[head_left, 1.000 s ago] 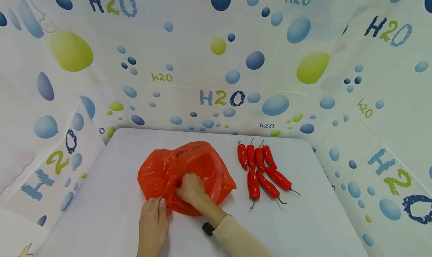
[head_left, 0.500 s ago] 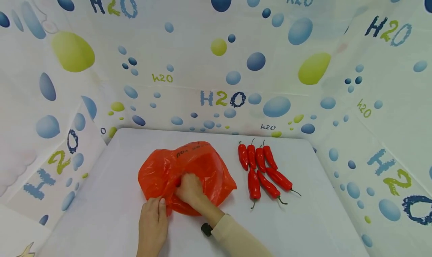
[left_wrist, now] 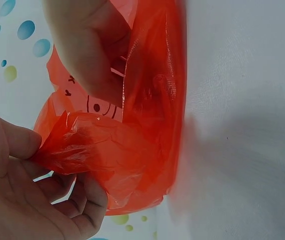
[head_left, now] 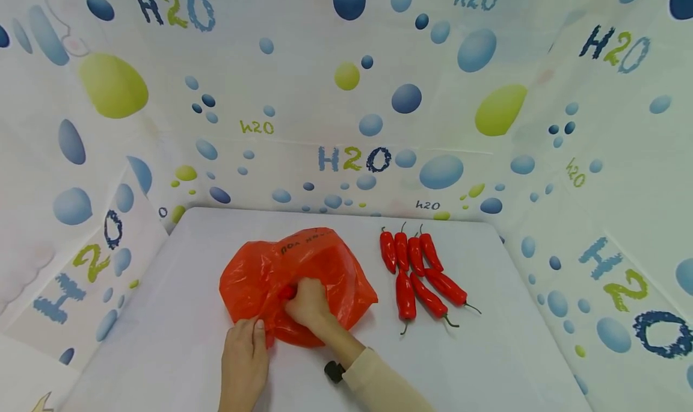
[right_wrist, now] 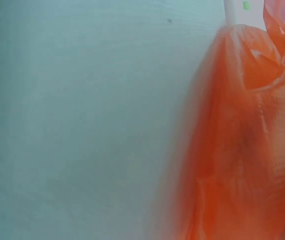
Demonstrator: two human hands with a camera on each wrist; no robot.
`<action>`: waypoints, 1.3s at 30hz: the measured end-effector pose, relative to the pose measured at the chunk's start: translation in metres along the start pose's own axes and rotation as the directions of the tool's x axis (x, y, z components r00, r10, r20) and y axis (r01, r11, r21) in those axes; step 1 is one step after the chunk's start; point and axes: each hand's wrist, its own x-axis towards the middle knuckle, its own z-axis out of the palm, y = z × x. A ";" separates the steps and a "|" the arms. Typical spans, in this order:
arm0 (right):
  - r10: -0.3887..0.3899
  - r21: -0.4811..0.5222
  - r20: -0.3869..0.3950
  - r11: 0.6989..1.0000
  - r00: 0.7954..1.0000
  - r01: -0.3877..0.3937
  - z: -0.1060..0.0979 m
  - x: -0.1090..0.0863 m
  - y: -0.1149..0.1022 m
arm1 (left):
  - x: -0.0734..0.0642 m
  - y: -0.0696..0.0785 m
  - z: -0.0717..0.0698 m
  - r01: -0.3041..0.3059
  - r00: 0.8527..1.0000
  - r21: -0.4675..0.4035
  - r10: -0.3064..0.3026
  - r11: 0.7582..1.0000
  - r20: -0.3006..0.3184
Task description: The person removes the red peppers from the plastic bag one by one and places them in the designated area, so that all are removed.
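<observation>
A crumpled red-orange plastic bag [head_left: 249, 273] lies on the white table with its mouth toward the person. My left hand [head_left: 243, 358] pinches the near left edge of the bag; the left wrist view shows thumb and fingers gripping the thin film [left_wrist: 77, 145]. My right hand [head_left: 310, 304] is inside the bag's mouth with curled fingers. At its fingertips shows the rounded, darker red end of what looks like a red chili pepper [head_left: 287, 292]; the rest is hidden by hand and bag. In the right wrist view the bag [right_wrist: 247, 150] covers most of that hand.
Several red chili peppers [head_left: 415, 255] with green stems lie in two rows on the table right of the bag. Patterned white sheeting [head_left: 303, 99] with bubbles and H2O lettering encloses the table [head_left: 487, 340] at the back and sides.
My right hand has shifted slightly within the bag's mouth, and a rounded red end now shows more plainly at its fingertips. The left hand keeps its grip on the bag's edge.
</observation>
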 end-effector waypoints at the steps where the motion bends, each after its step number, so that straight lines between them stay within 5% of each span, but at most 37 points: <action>1: -0.002 0.003 -0.004 1.000 1.000 0.002 -0.001 0.000 0.000 | 0.000 0.000 0.000 0.006 1.000 0.003 -0.007 1.000 0.010; 13: 0.045 0.068 0.024 0.997 0.999 -0.047 -0.012 -0.006 0.006 | 0.003 0.000 -0.004 0.075 0.993 0.005 -0.075 0.997 0.088; 23: 0.058 0.074 -0.012 0.996 0.998 -0.057 -0.021 -0.012 0.011 | 0.002 -0.002 -0.002 0.026 0.998 0.001 -0.026 1.000 0.051; 39: 0.091 0.152 -0.016 0.984 0.996 -0.088 -0.044 -0.027 0.012 | 0.002 -0.005 -0.004 0.028 0.999 0.006 -0.028 1.000 0.027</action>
